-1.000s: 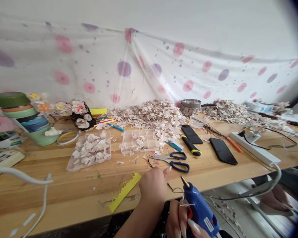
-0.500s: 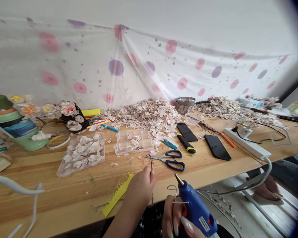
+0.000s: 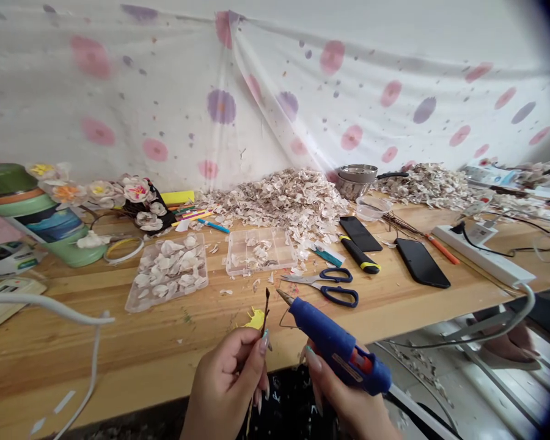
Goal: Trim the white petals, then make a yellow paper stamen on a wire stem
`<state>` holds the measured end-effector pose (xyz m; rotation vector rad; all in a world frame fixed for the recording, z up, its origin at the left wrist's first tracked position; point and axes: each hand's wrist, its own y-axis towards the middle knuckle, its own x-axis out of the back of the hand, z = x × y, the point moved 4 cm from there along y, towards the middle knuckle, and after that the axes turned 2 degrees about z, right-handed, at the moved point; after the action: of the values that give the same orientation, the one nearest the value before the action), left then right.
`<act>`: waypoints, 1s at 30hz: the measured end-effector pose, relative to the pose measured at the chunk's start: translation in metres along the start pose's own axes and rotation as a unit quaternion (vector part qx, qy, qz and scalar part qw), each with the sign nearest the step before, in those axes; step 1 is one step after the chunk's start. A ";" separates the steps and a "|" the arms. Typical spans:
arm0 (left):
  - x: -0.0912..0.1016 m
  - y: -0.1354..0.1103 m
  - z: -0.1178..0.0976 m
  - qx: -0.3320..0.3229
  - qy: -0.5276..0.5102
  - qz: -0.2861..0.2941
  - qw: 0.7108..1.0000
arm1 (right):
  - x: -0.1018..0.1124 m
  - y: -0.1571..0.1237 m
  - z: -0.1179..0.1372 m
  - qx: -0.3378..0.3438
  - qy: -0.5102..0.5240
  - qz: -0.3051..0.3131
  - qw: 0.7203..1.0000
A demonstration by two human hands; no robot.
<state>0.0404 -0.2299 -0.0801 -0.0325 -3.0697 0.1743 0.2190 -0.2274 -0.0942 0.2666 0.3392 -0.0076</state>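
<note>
Left hand (image 3: 229,374): thumb and fingers pinching a thin brown stem (image 3: 266,313)
Stem: nearly upright, dark tip up, above the front edge of the counter (image 3: 96,348)
Right hand (image 3: 341,394): closed round a blue glue gun (image 3: 323,330); trigger finger hard to make out
Glue gun: metal nozzle aimed up and left, near the stem's dark tip but apart from it; bent wire below the nozzle
Yellow strip (image 3: 255,319): fringed, on the counter, partly hidden behind the left hand
Scissors (image 3: 314,283): lying beyond the nozzle, blades slightly apart, dark blue handles to the right
Petal box (image 3: 129,304): clear, full of pale petals, left of a divided box (image 3: 283,249) with a few petals inside
Petal heap (image 3: 284,205): behind the divided box, against the spotted sheet (image 3: 174,116)
Right side: two dark phones (image 3: 361,233), black-and-yellow cutter (image 3: 358,253) touching one, white power strip (image 3: 481,256)
Far left: made flowers (image 3: 137,190) beside a green container (image 3: 71,247)
</note>
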 end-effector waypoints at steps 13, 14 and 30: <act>0.005 0.000 0.004 -0.003 0.011 -0.042 0.999 | -0.032 0.013 0.027 0.115 -0.267 0.007 0.957; 0.005 0.000 0.004 -0.005 0.013 -0.039 0.999 | -0.032 0.012 0.026 0.122 -0.276 -0.001 0.953; 0.005 0.000 0.007 -0.012 0.014 -0.054 0.998 | -0.037 0.014 0.033 0.150 -0.430 0.021 0.890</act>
<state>0.0348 -0.2308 -0.0866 0.1281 -3.0363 0.1313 0.1952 -0.2240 -0.0487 0.5468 -0.5619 -0.1340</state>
